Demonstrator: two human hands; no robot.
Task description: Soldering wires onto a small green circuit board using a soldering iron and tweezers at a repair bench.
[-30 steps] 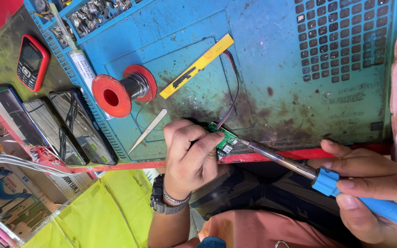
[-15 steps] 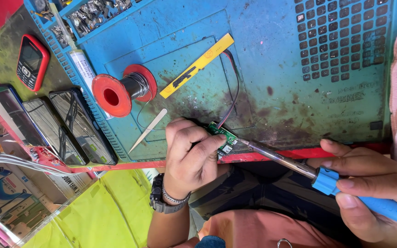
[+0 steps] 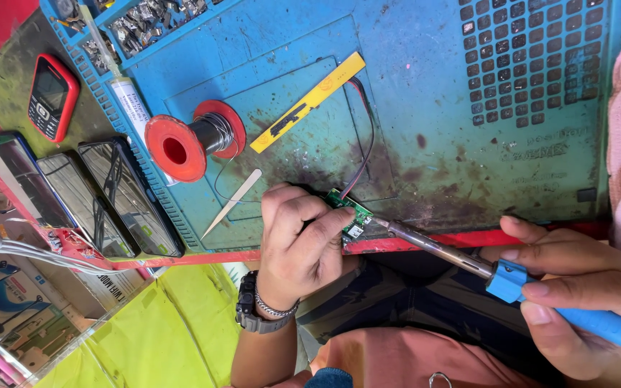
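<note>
Pointing its tip left at the circuit board (image 3: 350, 215), the soldering iron (image 3: 468, 262) slants up-left.

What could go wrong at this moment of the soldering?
The left hand pinches the small green circuit board right beside the blue-handled soldering iron's tip, so its fingers could get burned. The red and black wires run close to the tip; their insulation might melt. The board sits at the blue work mat's edge and could slip off.

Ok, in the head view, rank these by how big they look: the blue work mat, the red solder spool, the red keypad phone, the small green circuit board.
1. Blue work mat, by far the largest.
2. Red solder spool.
3. Red keypad phone, close to the spool in apparent size, so that order is unsure.
4. Green circuit board, smallest, partly hidden by the left hand.
</note>
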